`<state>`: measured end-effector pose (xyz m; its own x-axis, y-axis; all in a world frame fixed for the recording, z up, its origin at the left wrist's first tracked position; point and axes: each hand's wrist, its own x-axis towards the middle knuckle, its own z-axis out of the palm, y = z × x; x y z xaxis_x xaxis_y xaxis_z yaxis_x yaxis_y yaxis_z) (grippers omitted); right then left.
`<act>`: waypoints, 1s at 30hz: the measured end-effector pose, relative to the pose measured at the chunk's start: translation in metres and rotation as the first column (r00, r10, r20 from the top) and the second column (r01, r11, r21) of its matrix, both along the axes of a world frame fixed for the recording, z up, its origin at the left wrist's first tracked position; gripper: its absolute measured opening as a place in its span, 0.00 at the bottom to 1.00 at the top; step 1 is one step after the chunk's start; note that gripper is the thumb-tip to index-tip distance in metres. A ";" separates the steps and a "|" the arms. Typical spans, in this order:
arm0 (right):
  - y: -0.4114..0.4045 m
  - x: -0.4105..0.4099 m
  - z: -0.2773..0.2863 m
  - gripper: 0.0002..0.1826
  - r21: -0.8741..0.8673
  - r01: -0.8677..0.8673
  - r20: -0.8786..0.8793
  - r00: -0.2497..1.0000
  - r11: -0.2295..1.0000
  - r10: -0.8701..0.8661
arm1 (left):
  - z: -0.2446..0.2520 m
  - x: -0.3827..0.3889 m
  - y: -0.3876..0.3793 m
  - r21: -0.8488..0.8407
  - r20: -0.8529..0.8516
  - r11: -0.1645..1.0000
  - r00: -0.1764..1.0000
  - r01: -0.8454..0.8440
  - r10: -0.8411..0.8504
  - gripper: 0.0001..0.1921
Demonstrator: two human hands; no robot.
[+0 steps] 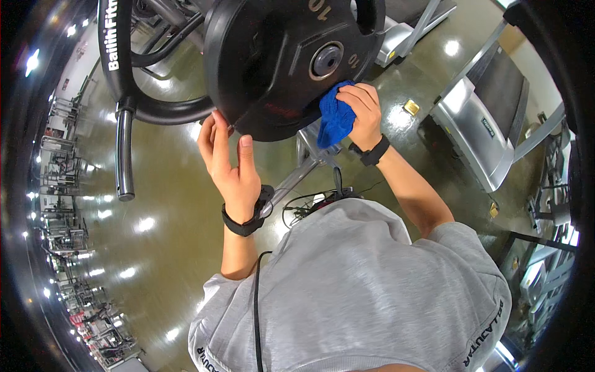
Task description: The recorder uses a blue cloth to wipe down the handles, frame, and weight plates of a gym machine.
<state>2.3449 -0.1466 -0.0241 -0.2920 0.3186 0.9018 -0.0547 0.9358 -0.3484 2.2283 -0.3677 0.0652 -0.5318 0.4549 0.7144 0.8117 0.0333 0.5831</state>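
A black weight plate (269, 69) with a metal-ringed centre hole (327, 60) is mounted on a gym machine before me. My right hand (365, 114) grips a blue cloth (335, 116) and holds it against the plate's lower right edge. At the lower left rim is my left hand (232, 169), with thumb and fingers spread. Its fingertips are at or just beside the rim; whether they touch it I cannot tell. Both wrists carry black straps.
Left of the plate curves a black machine frame (172, 111) with a bare metal weight peg (124, 158). Treadmills (474, 130) stand to the right. Below the plate runs a metal bar (297, 179), near tangled cables (302, 211). A glossy floor (167, 255) extends leftward towards more gym equipment (65, 186).
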 end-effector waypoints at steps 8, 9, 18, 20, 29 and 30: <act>0.019 0.004 -0.008 0.14 -0.187 0.148 -0.146 0.974 0.971 -0.176 | 0.003 0.002 -0.001 -0.033 0.000 0.999 1.000 0.000 0.000 0.27; 0.018 0.004 -0.009 0.14 -0.186 0.144 -0.144 0.975 0.972 -0.172 | 0.003 0.003 -0.001 -0.033 0.002 0.999 1.000 -0.004 0.004 0.27; -0.070 -0.014 -0.017 0.14 -0.315 -0.169 -0.088 0.985 0.934 0.148 | 0.000 0.003 0.004 -0.026 -0.003 0.999 1.000 -0.027 0.027 0.27; -0.090 -0.017 -0.017 0.12 -0.321 -0.284 -0.113 0.959 0.903 0.262 | -0.003 0.001 0.003 -0.001 0.008 0.999 0.999 -0.052 0.052 0.27; -0.007 -0.001 0.003 0.11 -0.149 0.042 -0.031 0.998 0.988 -0.048 | -0.006 -0.002 -0.001 -0.010 -0.004 0.998 0.998 -0.065 0.065 0.27; 0.004 0.001 0.005 0.11 -0.144 0.047 -0.030 0.998 0.988 -0.052 | -0.006 -0.001 0.001 -0.017 -0.001 0.998 0.998 -0.062 0.062 0.27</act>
<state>2.3462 -0.1421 -0.0195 -0.2432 0.4585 0.8547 -0.0236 0.8781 -0.4778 2.2271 -0.3671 0.0590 -0.5590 0.4334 0.7069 0.8080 0.0932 0.5818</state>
